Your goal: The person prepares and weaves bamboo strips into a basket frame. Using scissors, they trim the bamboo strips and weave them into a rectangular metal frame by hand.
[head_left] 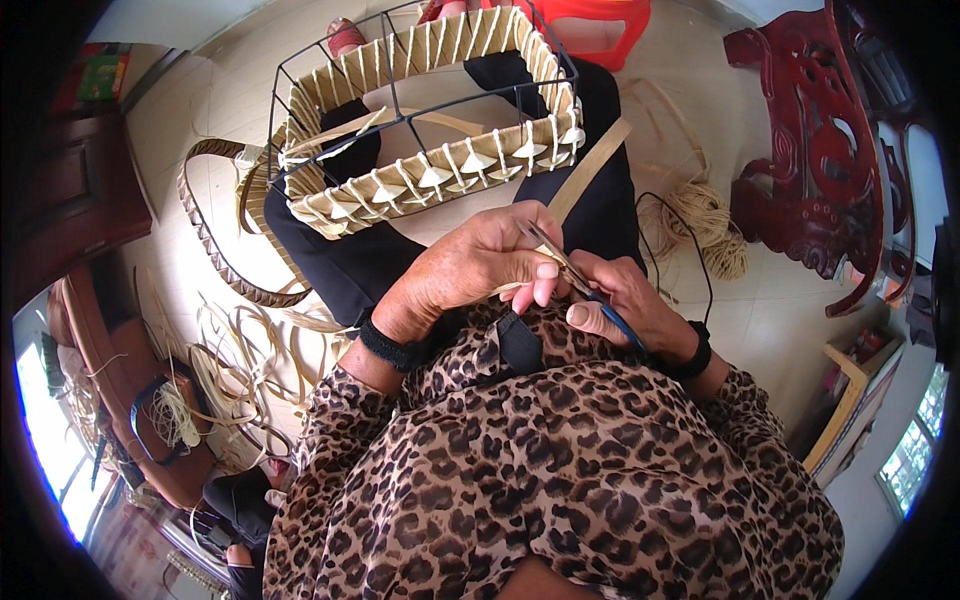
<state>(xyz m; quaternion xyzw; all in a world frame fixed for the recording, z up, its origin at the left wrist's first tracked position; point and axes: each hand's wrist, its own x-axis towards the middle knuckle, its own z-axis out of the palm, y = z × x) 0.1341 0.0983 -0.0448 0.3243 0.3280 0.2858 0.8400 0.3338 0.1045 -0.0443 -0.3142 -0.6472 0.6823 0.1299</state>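
My left hand [480,262] pinches the near end of a flat tan weaving strip [592,172], which slants away up and to the right. In my right hand [625,296] is a pair of scissors [563,262] with blue handles. Their blades point up and left, right beside the fingers of my left hand at the strip. Whether the blades touch the strip I cannot tell. Across my knees rests a partly woven rectangular basket [420,187], with a black wire frame and tan strips bound on by pale cord.
Bundled cord [708,225] lies on the floor to the right, and loose strips [245,370] spread at the left. A curved woven piece [225,250] stands left of my legs. Beyond are a red plastic stool [600,30] and dark carved wooden furniture [810,130].
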